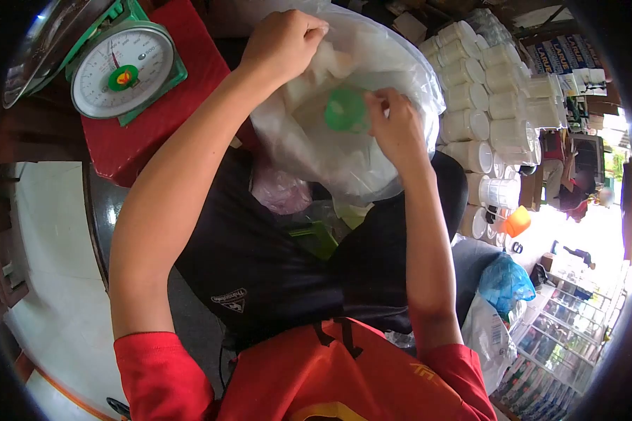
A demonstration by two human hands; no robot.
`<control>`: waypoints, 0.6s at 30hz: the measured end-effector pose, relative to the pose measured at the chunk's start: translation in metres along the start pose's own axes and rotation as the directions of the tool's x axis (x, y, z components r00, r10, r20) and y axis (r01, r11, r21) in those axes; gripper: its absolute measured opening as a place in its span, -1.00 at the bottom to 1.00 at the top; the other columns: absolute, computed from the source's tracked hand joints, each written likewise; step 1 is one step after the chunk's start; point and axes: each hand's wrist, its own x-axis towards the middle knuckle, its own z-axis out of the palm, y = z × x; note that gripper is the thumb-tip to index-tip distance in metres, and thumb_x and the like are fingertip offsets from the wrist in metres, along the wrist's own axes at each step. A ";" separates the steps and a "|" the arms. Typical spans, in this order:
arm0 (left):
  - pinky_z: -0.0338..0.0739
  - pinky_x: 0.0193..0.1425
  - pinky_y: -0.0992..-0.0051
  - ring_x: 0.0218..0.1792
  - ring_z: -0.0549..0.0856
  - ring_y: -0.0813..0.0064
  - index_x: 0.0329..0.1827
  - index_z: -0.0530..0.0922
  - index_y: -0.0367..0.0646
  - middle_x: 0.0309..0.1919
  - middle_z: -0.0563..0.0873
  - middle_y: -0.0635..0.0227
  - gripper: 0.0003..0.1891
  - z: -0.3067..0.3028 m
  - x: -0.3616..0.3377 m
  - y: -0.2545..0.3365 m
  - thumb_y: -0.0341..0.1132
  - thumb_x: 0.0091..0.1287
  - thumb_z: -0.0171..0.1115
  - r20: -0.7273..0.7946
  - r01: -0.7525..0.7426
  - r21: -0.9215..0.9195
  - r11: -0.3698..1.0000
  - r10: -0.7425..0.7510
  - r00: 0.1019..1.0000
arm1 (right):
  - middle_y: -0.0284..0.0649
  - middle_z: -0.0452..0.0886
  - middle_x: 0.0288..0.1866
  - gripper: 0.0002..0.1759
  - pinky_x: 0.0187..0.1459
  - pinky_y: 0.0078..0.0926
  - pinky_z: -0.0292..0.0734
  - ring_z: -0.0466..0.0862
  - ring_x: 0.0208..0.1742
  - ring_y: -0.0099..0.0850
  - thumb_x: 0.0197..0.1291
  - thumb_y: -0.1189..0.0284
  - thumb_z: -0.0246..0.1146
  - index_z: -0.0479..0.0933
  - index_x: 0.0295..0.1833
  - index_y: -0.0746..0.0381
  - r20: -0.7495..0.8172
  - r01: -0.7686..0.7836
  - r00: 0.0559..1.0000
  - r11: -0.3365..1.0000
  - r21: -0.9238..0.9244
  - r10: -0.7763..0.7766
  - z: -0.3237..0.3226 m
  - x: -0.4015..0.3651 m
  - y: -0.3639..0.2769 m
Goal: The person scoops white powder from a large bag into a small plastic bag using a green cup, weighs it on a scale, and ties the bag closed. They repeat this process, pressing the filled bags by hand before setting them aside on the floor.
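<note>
A large clear plastic bag stands open in front of my knees, with pale, whitish contents inside. My left hand is closed at the bag's upper left edge, its fingers curled on the plastic. Over the bag's mouth, my right hand pinches a green translucent plastic cup by its right side. The cup's round face points towards me.
On a red box at the left stands a dial scale with a metal pan. Stacked white tubs rise right of the bag. A pink bag and a green basket lie below it. A blue bag sits at the right.
</note>
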 end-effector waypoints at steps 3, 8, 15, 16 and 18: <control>0.71 0.06 0.21 -0.07 0.83 0.04 0.02 0.81 -0.14 -0.08 0.83 0.05 -0.73 0.005 -0.001 0.001 -0.20 0.49 0.27 0.022 -0.004 0.002 1.000 0.004 1.000 | -0.01 0.77 -0.31 -0.46 -0.06 -0.20 0.65 0.80 -0.27 -0.12 0.51 0.03 0.11 0.70 -0.10 0.31 0.143 -0.177 0.978 0.964 0.200 0.150 -0.025 0.018 -0.026; 0.71 0.05 0.27 -0.05 0.85 0.08 0.08 0.79 -0.19 -0.05 0.82 0.03 -0.71 0.002 -0.005 0.010 -0.19 0.49 0.29 0.066 0.003 0.016 1.000 -0.004 0.998 | -0.17 0.71 -0.48 -0.30 -0.39 -0.49 0.57 0.72 -0.53 -0.42 0.52 -0.13 0.07 0.72 -0.10 0.37 0.394 -0.391 0.879 0.881 0.267 0.270 -0.033 0.044 -0.040; 0.71 0.03 0.28 -0.07 0.84 0.05 0.08 0.79 -0.17 -0.06 0.82 0.03 -0.72 0.001 -0.006 0.007 -0.20 0.49 0.30 0.043 -0.013 0.014 1.000 0.013 0.999 | 0.02 0.76 -0.37 -0.54 -0.08 -0.06 0.63 0.78 -0.26 0.02 0.41 0.08 0.11 0.72 -0.15 0.25 0.236 0.029 0.971 0.997 0.069 -0.045 -0.007 0.045 -0.020; 0.71 0.02 0.29 -0.07 0.84 0.04 0.08 0.79 -0.17 -0.06 0.82 0.03 -0.72 0.000 -0.005 0.005 -0.20 0.49 0.30 0.051 0.000 -0.001 1.000 0.000 0.999 | 0.06 0.75 -0.34 -0.59 -0.06 0.00 0.61 0.76 -0.22 0.11 0.40 0.15 0.12 0.72 -0.13 0.25 0.150 0.160 0.973 0.981 0.110 -0.175 -0.004 0.037 -0.022; 0.70 -0.04 0.30 -0.14 0.86 0.10 0.09 0.79 -0.16 -0.11 0.83 0.03 -0.71 -0.001 -0.005 -0.001 -0.18 0.50 0.30 0.023 -0.002 0.001 1.000 0.002 1.000 | 0.10 0.73 -0.31 -0.61 -0.06 0.01 0.61 0.74 -0.20 0.15 0.41 0.17 0.13 0.70 -0.13 0.26 0.150 0.091 0.982 0.987 0.132 -0.111 -0.017 0.040 -0.024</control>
